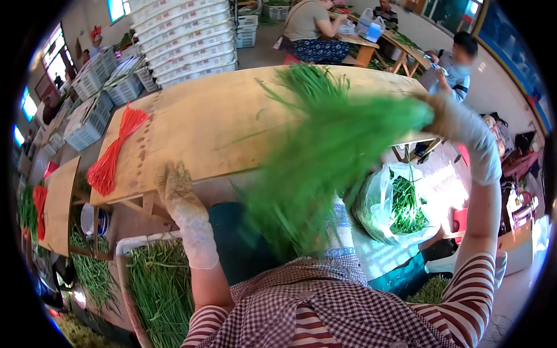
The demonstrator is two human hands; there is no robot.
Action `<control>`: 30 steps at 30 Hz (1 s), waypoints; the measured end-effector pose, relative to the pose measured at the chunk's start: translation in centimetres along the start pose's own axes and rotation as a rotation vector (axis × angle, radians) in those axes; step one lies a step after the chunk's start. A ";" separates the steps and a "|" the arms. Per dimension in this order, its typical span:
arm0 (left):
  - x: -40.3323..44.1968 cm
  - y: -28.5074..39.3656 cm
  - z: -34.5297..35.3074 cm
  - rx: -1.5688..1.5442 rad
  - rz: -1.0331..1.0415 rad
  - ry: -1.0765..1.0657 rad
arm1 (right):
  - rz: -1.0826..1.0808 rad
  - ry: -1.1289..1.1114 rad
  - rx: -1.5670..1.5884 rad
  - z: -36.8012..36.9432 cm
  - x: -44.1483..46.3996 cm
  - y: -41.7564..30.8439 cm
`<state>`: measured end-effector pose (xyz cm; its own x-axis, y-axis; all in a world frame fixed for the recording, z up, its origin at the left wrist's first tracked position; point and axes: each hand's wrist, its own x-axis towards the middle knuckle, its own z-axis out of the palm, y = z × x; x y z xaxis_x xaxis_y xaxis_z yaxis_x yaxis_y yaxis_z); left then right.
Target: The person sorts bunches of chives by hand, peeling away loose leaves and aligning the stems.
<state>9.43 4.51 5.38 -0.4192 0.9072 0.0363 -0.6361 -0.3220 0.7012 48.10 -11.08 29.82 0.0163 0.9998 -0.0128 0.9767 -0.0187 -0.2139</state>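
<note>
One green bunch (348,151), right hand (455,119) gripping

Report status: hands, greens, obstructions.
Right hand gripping greens, motion-blurred. Left hand open at table edge, holding nothing. Red strands on tabletop, left of both hands; not blocking.
</note>
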 end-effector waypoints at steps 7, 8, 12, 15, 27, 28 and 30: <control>-4.7 -7.8 6.5 0.062 -0.092 -0.447 | 0.246 0.768 0.294 0.4 7.3 6.5; -5.4 -8.6 7.7 0.081 -0.105 -0.485 | 0.349 0.693 0.309 2.1 9.5 9.6; -7.6 -10.8 10.7 0.226 -0.168 -0.534 | 0.341 0.715 -0.032 17.1 11.6 14.0; -7.1 -17.3 9.8 0.427 -0.018 -0.697 | 0.599 0.261 0.015 22.8 11.2 13.0; -10.8 -17.5 15.2 1.394 0.454 -0.981 | 0.161 -0.105 0.996 17.1 10.9 17.6; -11.1 -17.4 15.8 1.422 0.439 -0.974 | 0.223 -0.088 0.935 17.6 12.2 18.1; -11.2 -18.3 16.5 1.430 0.453 -1.017 | 0.337 -0.056 0.806 18.3 14.6 18.1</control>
<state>36.44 4.74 3.90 0.4826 0.7951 0.3673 0.6192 -0.6063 0.4989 62.13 3.02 7.84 0.2457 0.9384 -0.2432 0.4725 -0.3350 -0.8152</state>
